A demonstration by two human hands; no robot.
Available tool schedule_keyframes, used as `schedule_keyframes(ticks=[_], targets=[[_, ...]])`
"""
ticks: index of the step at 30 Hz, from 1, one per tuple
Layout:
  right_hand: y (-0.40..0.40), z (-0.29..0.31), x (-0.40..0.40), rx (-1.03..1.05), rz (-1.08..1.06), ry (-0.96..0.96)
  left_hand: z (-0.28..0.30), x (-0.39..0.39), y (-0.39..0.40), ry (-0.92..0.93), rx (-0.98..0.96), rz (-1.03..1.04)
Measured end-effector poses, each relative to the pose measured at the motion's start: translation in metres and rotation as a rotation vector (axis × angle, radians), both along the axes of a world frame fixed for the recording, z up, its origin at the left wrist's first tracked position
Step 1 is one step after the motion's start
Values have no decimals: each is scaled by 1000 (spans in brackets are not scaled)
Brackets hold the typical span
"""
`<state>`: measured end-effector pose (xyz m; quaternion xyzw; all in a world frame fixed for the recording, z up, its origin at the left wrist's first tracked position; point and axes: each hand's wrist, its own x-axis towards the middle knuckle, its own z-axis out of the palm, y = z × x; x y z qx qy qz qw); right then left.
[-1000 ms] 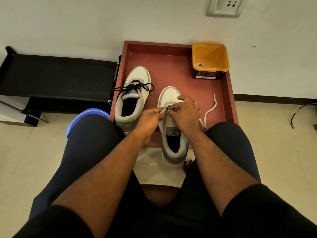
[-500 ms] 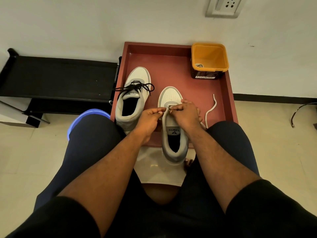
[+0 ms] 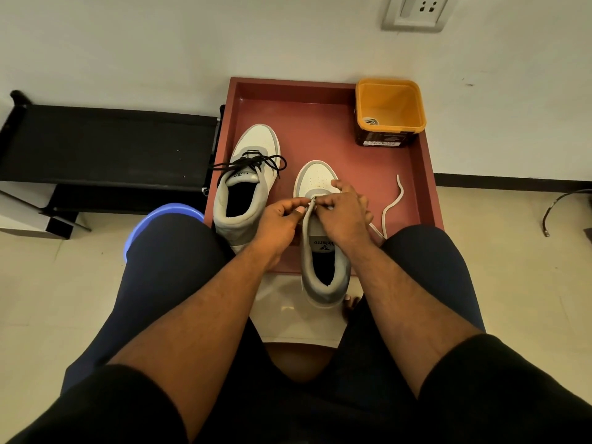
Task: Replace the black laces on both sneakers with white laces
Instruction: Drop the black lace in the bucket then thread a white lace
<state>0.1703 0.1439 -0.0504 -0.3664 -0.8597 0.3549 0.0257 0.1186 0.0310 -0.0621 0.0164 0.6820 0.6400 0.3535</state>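
**Limp lace, best taken at the tip**

The white lace (image 3: 391, 205), soft and light, is pinched at the right sneaker's (image 3: 323, 251) eyelets by the left hand (image 3: 282, 219) and right hand (image 3: 344, 213); its free end trails across the red tray (image 3: 320, 123). The stiff tip is judged the best hold.

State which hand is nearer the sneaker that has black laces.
Left. The left hand pinches at the near sneaker, right beside the black-laced sneaker. The right hand works on the near sneaker's far side, further away.

Warm dim indoor light, soft shadows, sharp focus, wide-angle edge bending
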Motion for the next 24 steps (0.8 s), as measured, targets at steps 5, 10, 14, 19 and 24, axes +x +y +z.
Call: schedule_keyframes(ticks=[5,10,14,19,24], targets=[[-2,0,1,79,11,-20,-5,-1,7,98,-50,54],[-1,0,3,96,52,-44,-14,-8,17,330,-252,-21],[1,4,6,135,95,-91,-13,-7,16,354,-309,27],[8,16,13,67,139,-179,30,-19,4,-38,140,378],[14,16,19,23,171,-217,63,-47,-31,239,374,721]])
